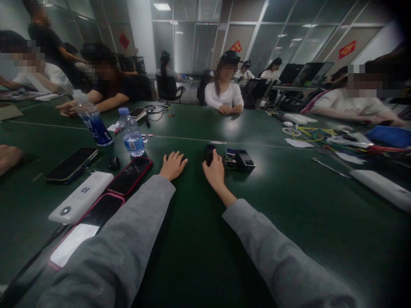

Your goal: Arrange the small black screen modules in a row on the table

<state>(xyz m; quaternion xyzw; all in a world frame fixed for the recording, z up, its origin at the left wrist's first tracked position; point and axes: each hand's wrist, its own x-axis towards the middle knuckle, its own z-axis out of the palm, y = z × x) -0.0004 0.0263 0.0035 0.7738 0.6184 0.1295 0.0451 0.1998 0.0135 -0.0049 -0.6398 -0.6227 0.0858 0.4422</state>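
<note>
My left hand point(173, 166) lies on the green table with its fingers spread, holding nothing. My right hand point(215, 172) is closed around a small black box-shaped device point(209, 148), which is partly hidden by the thumb and fingers. Just to its right is a small device with what look like exposed electronic parts point(230, 157). Touching or nearly touching that one is a larger black and grey box-shaped device point(245, 160). Both stay on the tabletop, outside my grip.
Left of my hands are a water bottle point(131, 134), a blue-labelled bottle point(93, 119), a red-edged phone point(130, 175), a white power bank point(84, 196) and a pink-edged phone point(109, 206). Cables point(316, 133) and a metal wrench-like tool point(330, 167) lie right. People sit around the table.
</note>
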